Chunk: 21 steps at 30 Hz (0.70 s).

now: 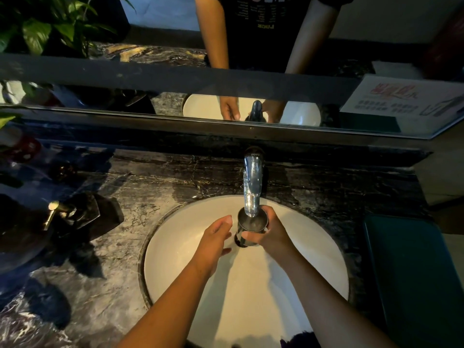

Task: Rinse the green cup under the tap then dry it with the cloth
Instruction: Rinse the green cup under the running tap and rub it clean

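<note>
A dark cup (pixel 251 226) stands upright right under the spout of the chrome tap (pixel 252 182), over the white sink (pixel 180 272). My right hand (pixel 270 232) grips the cup from its right side, fingers curled round its wall. My left hand (pixel 216 241) hovers just left of the cup with its fingers relaxed; whether it touches the cup is unclear. In the dim light the cup looks dark grey-green. I cannot see a water stream clearly. A dark teal folded cloth (pixel 411 270) lies on the counter to the right of the sink.
The dark marble counter (pixel 140 197) surrounds the sink. A black soap dispenser with a gold pump (pixel 62 212) stands at the left. Plant leaves (pixel 45 23) show at the top left. A mirror (pixel 251 106) runs behind the tap, and a printed sign (pixel 406 96) sits at the right.
</note>
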Each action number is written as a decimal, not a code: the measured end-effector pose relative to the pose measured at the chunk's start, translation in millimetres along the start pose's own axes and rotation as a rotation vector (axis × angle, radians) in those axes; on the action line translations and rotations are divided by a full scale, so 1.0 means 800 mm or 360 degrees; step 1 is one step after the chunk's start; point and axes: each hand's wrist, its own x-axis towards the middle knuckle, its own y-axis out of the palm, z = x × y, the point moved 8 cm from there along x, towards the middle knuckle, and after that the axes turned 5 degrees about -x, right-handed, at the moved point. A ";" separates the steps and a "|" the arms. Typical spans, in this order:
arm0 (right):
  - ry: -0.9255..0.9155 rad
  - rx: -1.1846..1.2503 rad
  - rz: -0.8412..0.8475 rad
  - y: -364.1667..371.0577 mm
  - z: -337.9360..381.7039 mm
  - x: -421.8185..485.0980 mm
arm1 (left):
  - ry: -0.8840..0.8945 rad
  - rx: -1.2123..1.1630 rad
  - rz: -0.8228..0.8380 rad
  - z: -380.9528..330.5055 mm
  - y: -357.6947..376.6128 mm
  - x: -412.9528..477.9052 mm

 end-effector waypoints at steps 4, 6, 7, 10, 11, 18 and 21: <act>0.0033 -0.0034 0.0133 0.013 -0.008 -0.004 | 0.0013 -0.0057 -0.0018 -0.004 0.005 0.000; 0.0034 -0.0026 0.0070 0.006 -0.008 -0.003 | -0.0004 -0.0039 -0.0076 -0.005 0.004 0.000; 0.0028 -0.0026 0.0049 0.003 -0.007 -0.003 | -0.0012 -0.0045 -0.0106 -0.005 0.004 0.000; 0.0018 -0.0058 0.0137 0.006 -0.007 -0.002 | -0.0004 -0.0067 -0.0087 -0.003 0.007 0.002; 0.0018 -0.0056 0.0134 0.005 -0.008 -0.002 | -0.0003 -0.0059 -0.0077 -0.003 0.009 0.002; 0.0018 -0.0048 0.0165 0.007 -0.009 -0.002 | 0.0022 -0.0111 -0.0064 -0.005 0.016 0.000; 0.0044 -0.0050 0.0174 0.008 -0.013 -0.002 | 0.0000 -0.0146 -0.0078 -0.004 0.014 0.000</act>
